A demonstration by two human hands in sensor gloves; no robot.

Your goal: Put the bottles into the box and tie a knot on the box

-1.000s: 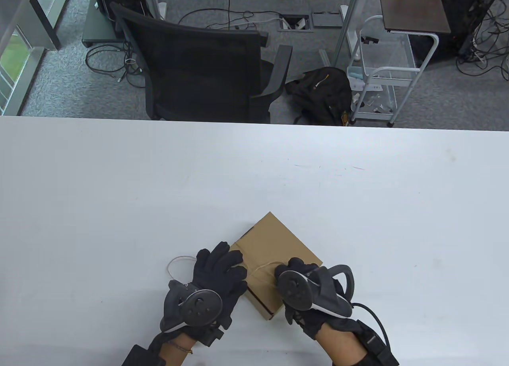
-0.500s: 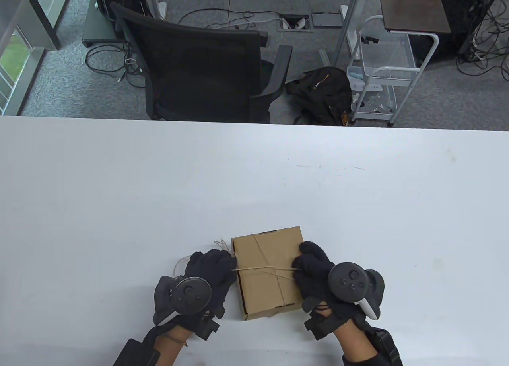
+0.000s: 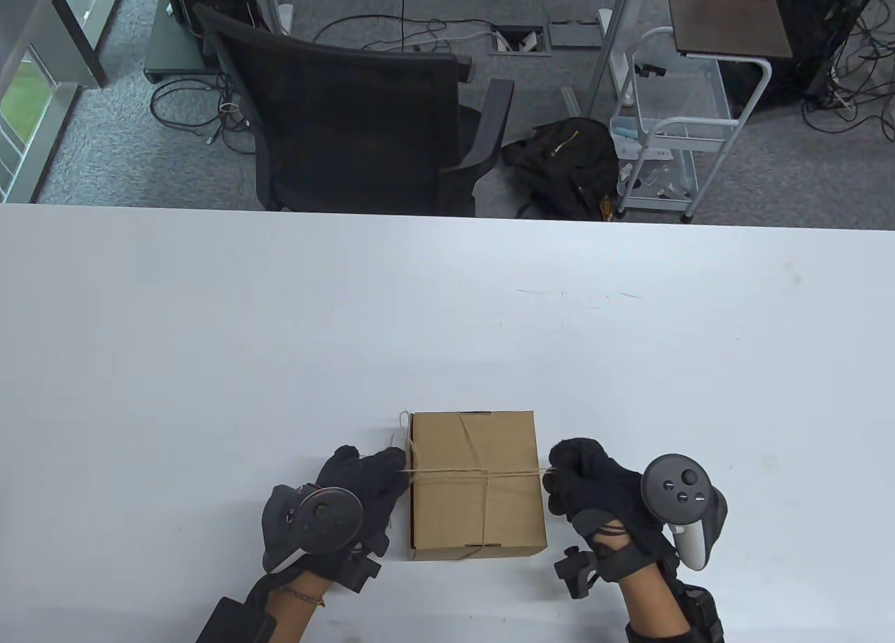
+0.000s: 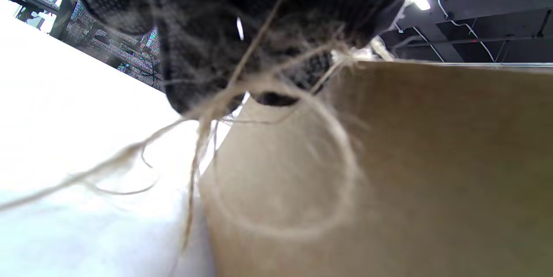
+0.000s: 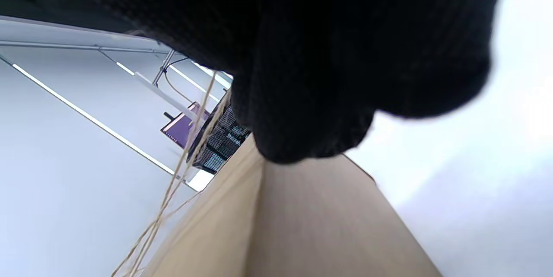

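Table view, box: the closed cardboard box (image 3: 477,486) sits on the white table (image 3: 210,335) near its bottom edge, between my two hands, its sides now square to the table edge. Half a second ago it was turned slightly, and a second ago it lay cornerwise.
Table view, twine: the twine (image 3: 482,472) crosses the lid from side to side, with another strand running front to back. A loose tail curls at the box's far left corner.
Table view, left hand: my left hand (image 3: 363,479) is at the box's left edge, fingertips pinching the twine where it leaves the lid.
Table view, right hand: my right hand (image 3: 591,479) has drawn off the box and is now just beside its right edge, fingers curled round the other end of the twine, which runs straight to it.
Left wrist view: my fingers (image 4: 203,43) are closed on frayed twine (image 4: 276,156); a loop hangs against the cardboard side.
Right wrist view: the glove fills most of the frame, and strands of twine (image 5: 185,151) run down past the box edge; the grip itself is hidden here.
Meaning: no bottles are in sight, so I judge them packed. Pulling both ends outward looks like cinching the knot.
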